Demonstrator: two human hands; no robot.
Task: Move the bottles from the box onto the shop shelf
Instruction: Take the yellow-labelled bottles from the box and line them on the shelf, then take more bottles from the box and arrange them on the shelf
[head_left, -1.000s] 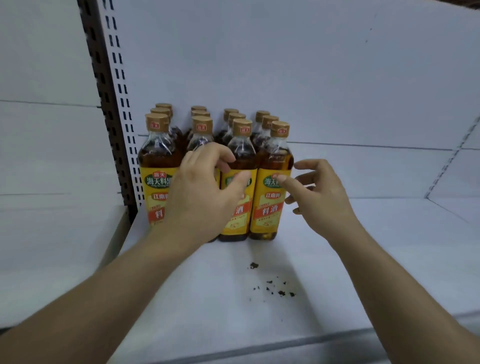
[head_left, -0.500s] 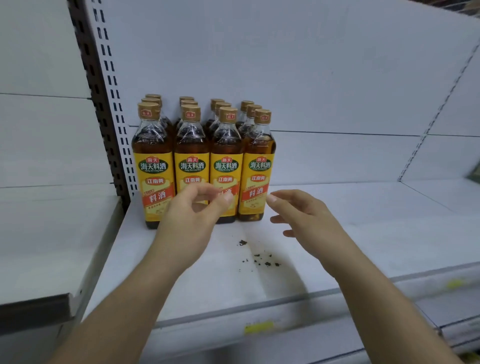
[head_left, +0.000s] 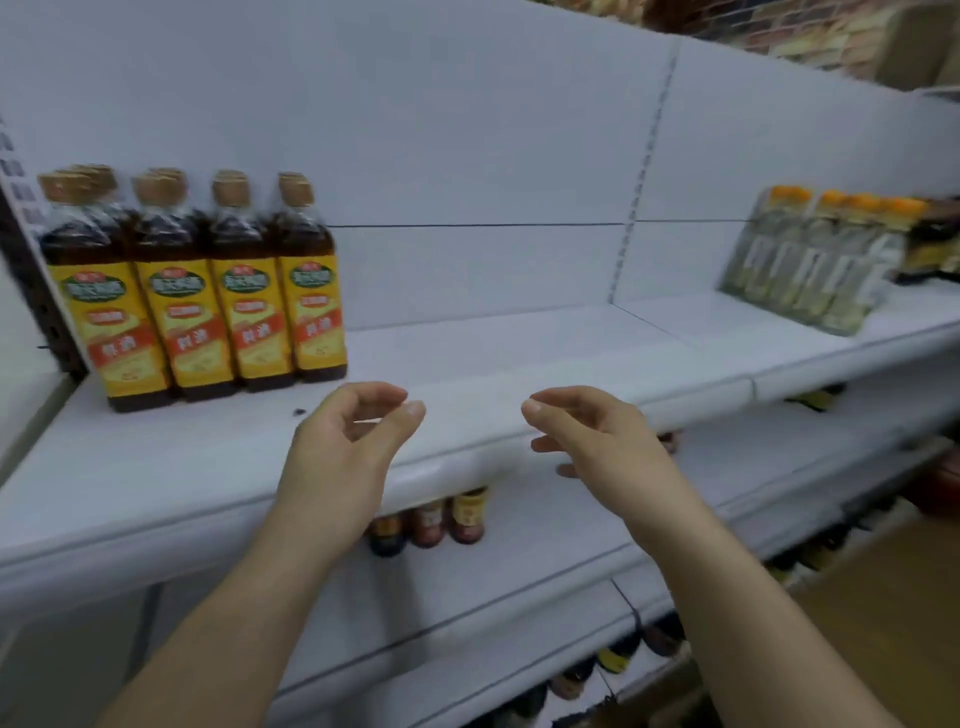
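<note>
White shop shelf (head_left: 519, 353) is stocked at its left end with upright bottles (head_left: 202, 291); left hand (head_left: 343, 452) and right hand (head_left: 597, 441) are held before it, fingers loosely curled, nothing gripped.

cool, even, fairly bright light falls from above on the white shelf (head_left: 519, 348). a soft shadow lies under its front lip, just below both hands. motion blur smears everything: labels on the bottles (head_left: 197, 312) up-left of the left hand (head_left: 343, 452) are unreadable, and the clear bottles (head_left: 810, 260) far right of the right hand (head_left: 602, 441) smear worse. shelf lines bow toward the frame edges.
</note>
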